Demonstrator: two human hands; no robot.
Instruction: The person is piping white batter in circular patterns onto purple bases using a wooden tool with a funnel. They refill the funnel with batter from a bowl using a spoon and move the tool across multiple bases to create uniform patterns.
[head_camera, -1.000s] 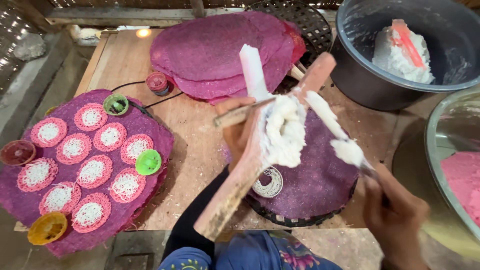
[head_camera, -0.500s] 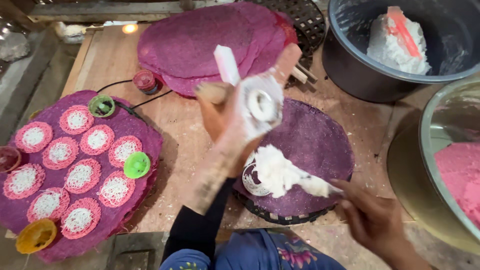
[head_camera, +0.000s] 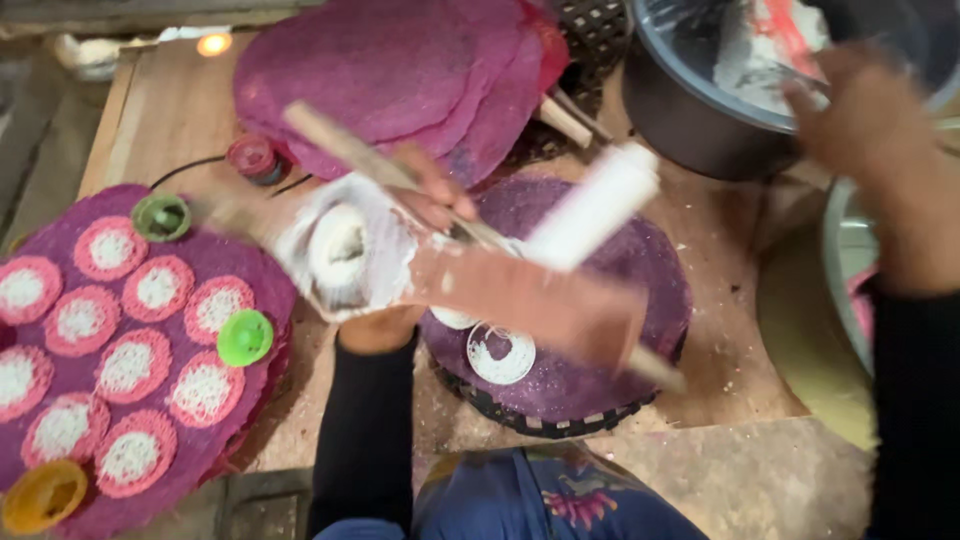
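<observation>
Item: wooden press mould (head_camera: 450, 270), flat and paddle-shaped, smeared white, with a round cavity near one end; it was held above the work board over a purple cloth-covered round basket tray (head_camera: 600, 300). Left hand (head_camera: 430, 195) was clamped on the mould, fingers curled over its upper edge. Right hand (head_camera: 870, 110), blurred, was up at the grey pot (head_camera: 690, 110) of white dough, well apart from the left; whether it gripped anything could not be told. A white roller-like stick (head_camera: 595, 205) lay across the mould, blurred. Handling note, as judgement: the mould would best be kept level and steady over the tray, so that each white ring (head_camera: 500, 355) lands clear of its neighbour. No packages, labels or signs were visible. Adjacent: a purple cloth (head_camera: 140, 340) at left bearing pink-rimmed white rounds, with green caps (head_camera: 245, 337) and an orange cap (head_camera: 40, 495); stacked purple cloths (head_camera: 380, 70) behind.
</observation>
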